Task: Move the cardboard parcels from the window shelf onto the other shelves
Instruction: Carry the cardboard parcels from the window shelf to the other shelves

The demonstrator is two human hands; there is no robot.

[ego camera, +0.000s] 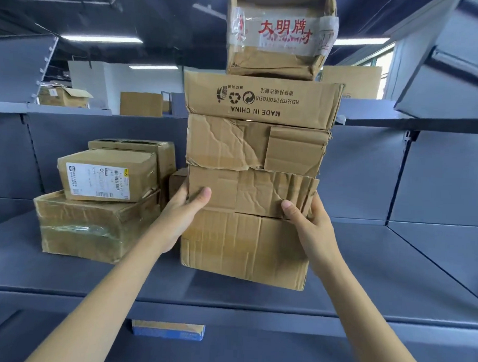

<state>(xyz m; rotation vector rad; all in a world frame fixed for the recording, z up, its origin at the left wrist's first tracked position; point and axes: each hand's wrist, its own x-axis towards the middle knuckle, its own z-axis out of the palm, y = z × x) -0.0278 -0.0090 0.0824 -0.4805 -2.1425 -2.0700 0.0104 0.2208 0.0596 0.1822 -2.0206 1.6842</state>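
Cardboard stack [256, 165] of five parcels stands on the grey metal shelf [392, 267], bottom box [243, 246] resting on the shelf surface near the front edge. Left hand [184, 214] grips the left side, thumb on the front face of the second box up [252, 192]. Right hand [311, 224] grips the right side at the same height, thumb on the front, fingers wrapped round the corner out of sight.

Risks, as judgement: stack is tall and uneven, boxes crushed and creased, so layers may slide. Taped top box [278, 36] is narrower and sits offset to the right; likely first to tip off if the stack is pushed or let go abruptly. "MADE IN CHINA" box [262, 99] overhangs the one below. Hands hold only low down, so the upper three boxes are unsupported. Bottom box close to the shelf lip; a nudge forward could drop the lot.

Just left, three more parcels: a plastic-wrapped box [92, 227] with a labelled box [108, 176] on it, another box [152, 148] behind. Blue-edged flat item [167, 330] on the lower shelf. Upper shelf [413, 123] runs behind the stack. Beyond: more cartons, white wall, ceiling strip lights, window at right.
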